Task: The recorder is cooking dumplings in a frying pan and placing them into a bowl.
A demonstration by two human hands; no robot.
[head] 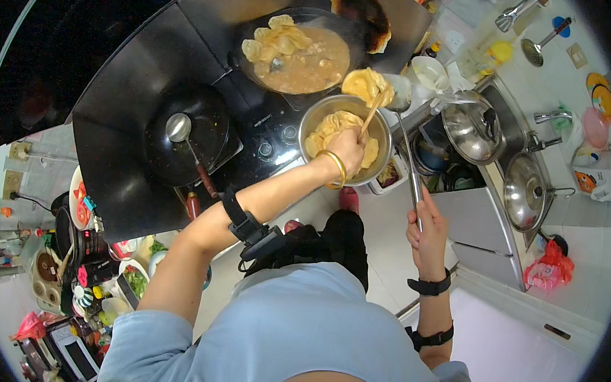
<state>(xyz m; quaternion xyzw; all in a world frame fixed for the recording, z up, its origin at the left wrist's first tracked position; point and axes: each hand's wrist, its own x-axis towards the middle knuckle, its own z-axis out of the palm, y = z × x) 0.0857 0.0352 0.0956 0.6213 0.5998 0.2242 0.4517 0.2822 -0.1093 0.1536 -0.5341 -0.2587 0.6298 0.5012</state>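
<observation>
My left hand (347, 148), with a gold bangle at its wrist, grips wooden chopsticks (375, 109) over a steel bowl (305, 137) of folded yellow egg dumplings or similar pieces (337, 124). My right hand (428, 222) holds the long metal handle of a turner (402, 91). Its flat blade is just beyond the bowl, with yellow pieces (365, 86) on it, and the chopstick tips reach them. Behind, a pan (242, 70) holds bubbling brown broth (315, 62) with more folded yellow pieces (277, 39) at its left side.
A black wok (163, 155) with a steel ladle (179, 128) resting in it stands on the left of the hob (261, 128). Pan lids (472, 127) lie by the sink at right. A white bowl (429, 74) stands beyond the turner. Plates and a microwave (74, 353) crowd the lower left.
</observation>
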